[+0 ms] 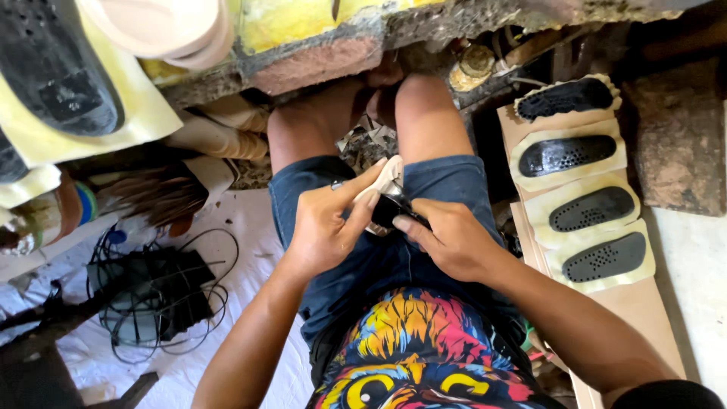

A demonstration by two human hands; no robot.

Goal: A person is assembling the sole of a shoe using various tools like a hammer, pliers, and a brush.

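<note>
I am seeing the left hand [327, 227] pinching a pale shoe sole [386, 182] over the lap, fingers closed on its edge. The right hand [447, 238] is clamping a small black piece [390, 210] against that sole. Four black perforated insoles [583, 178] are lying along the brown board [644, 303] at the right.

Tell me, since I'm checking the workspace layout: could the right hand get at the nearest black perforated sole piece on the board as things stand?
Probably yes. The right hand is busy gripping a black piece over the lap, but the nearest black sole piece lies uncovered on the board to that side, with nothing between.
</note>
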